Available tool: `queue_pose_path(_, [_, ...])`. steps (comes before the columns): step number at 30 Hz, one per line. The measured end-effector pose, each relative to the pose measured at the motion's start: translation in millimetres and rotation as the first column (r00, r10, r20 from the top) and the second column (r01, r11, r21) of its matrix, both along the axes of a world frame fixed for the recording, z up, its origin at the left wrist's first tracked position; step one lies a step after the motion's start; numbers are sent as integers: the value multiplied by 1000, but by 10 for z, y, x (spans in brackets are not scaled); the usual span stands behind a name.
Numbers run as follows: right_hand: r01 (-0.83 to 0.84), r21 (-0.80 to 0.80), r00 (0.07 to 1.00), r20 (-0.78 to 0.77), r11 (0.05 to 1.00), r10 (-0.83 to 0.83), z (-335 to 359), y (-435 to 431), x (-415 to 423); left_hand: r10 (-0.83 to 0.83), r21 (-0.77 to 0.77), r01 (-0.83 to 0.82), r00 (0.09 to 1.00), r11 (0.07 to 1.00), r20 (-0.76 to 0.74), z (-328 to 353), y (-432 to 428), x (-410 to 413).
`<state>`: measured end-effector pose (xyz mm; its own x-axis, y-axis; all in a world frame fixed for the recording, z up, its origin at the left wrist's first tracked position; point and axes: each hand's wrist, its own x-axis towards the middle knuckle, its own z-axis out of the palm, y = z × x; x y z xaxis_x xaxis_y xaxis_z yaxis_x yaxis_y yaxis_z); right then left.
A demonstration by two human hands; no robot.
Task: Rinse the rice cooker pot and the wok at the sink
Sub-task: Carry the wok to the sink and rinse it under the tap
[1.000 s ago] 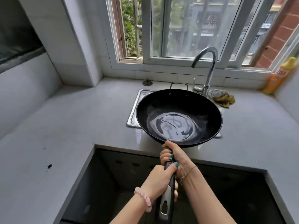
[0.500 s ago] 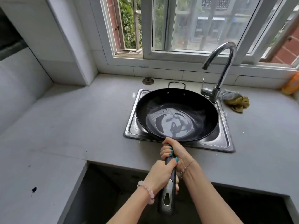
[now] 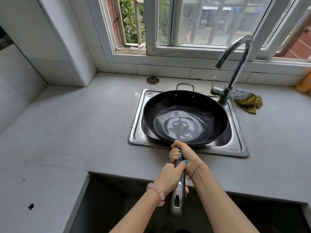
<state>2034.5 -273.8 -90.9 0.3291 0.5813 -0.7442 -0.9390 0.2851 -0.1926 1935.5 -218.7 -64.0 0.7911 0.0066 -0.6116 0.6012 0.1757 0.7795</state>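
Head view: both hands clench the wok's handle (image 3: pixel 178 190), the right hand (image 3: pixel 184 154) nearest the bowl and the left hand (image 3: pixel 170 177) just behind it. The wok (image 3: pixel 185 118), its bottom shiny wet, sits over the sink (image 3: pixel 134 132), left of the tap (image 3: pixel 235 64). A cloth (image 3: pixel 249 103) lies beside the tap. A yellow bottle (image 3: pixel 305 81) is cut off, its label unreadable.

Both arms reach forward; right grip (image 3: pixel 180 154) curled ahead, left grip (image 3: pixel 170 178) clenched just behind, apparently touching.

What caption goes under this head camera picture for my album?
The left hand and right hand hold the wok by its handle over the sink.
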Motion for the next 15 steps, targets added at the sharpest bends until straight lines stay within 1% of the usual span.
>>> queue_pose_path(4, [3,-4,1000,0,1000,-3,-25,-12,52,-6,23,7,1000,1000,-2,-33,-19,63])
queue_pose_path(9, [-14,-11,1000,2,1000,14,-49,-26,51,-8,12,8,1000,1000,-16,-72,-27,70])
queue_pose_path(15, [2,4,1000,-10,1000,-2,-65,-7,123,-11,9,11,999,1000,-40,-90,-5,156])
